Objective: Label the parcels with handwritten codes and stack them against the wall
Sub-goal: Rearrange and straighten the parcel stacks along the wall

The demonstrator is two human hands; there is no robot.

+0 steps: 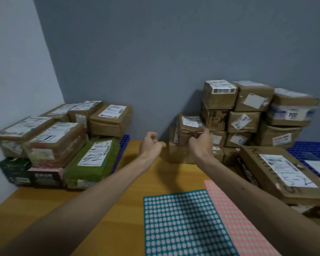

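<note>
My right hand point(201, 143) grips the front of a small brown parcel point(187, 126) with a white label, which sits on another box at the left end of the right-hand stack point(244, 115) against the grey wall. Just to its left, my left hand point(151, 145) hovers over the wooden table point(107, 200) with its fingers loosely curled and nothing in it. A second stack of parcels point(63, 137) stands in the left corner; a green one point(92, 159) and a brown one point(57, 139) carry handwritten codes.
A teal sticker sheet point(181, 224) and a pink one point(235, 218) lie on the table near me. A large flat box point(288, 170) with a handwritten code sits at the right on a blue pallet point(307, 150). Dark boxes point(30, 174) sit under the left stack.
</note>
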